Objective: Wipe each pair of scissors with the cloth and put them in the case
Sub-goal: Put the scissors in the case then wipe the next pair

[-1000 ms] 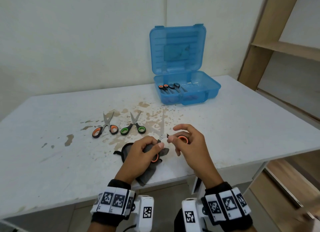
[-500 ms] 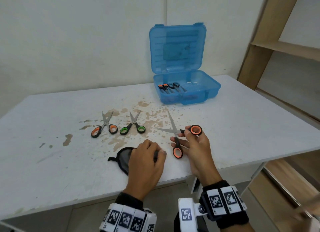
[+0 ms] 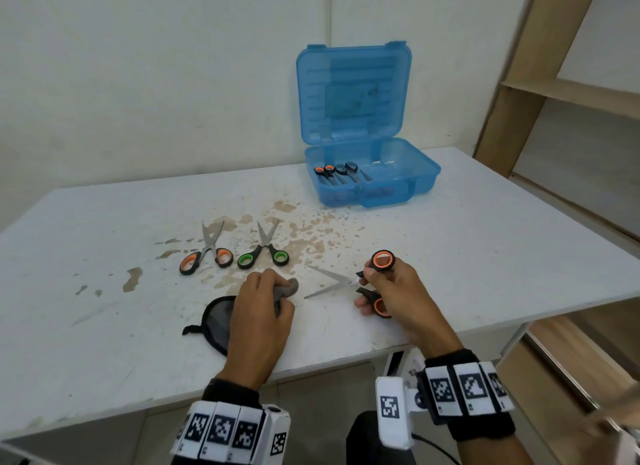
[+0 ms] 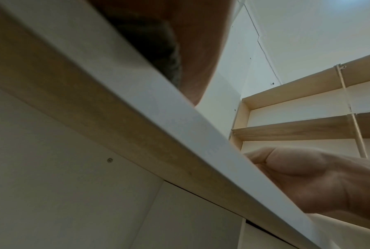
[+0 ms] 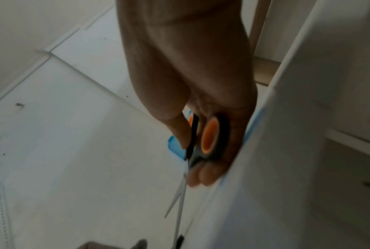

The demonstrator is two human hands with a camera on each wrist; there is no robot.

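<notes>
Right hand [image 3: 391,291] grips open scissors [image 3: 349,281]; left hand [image 3: 259,312] clutches cloth [image 3: 287,289]. Advise wiping each blade spine-side, away from edges.

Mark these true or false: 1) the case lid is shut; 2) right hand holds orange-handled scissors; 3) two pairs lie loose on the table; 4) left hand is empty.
1) False: the blue case stands open.
2) True: the right hand holds the orange-handled scissors, blades apart.
3) True: an orange pair and a green pair.
4) False: the left hand grips the grey cloth.
</notes>
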